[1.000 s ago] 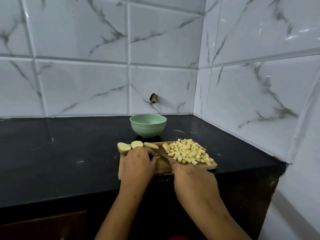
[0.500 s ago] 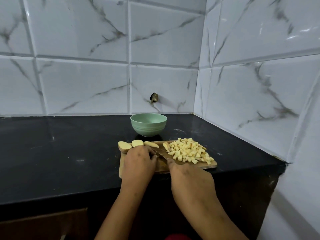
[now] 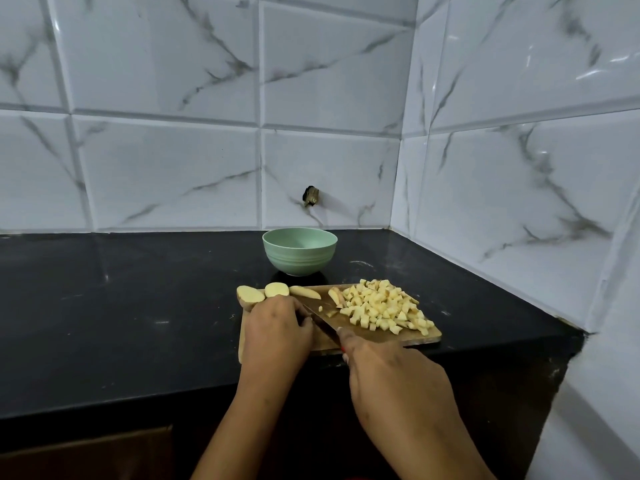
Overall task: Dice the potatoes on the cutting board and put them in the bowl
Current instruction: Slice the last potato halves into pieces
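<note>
My right hand, gripping the knife, has edged left; my left hand curls onto the cutting board; I cannot tell what it grips.

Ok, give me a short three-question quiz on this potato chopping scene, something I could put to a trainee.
1. True or false: the diced potato already lies in the green bowl.
2. Which hand grips the knife? A left, B right, C neither.
3. Fill in: the larger undiced potato pieces lie to the ____ of the diced potato.

Key
1. False: it is heaped on the cutting board, and no dice show in the green bowl.
2. B: the right hand.
3. Left.
</note>
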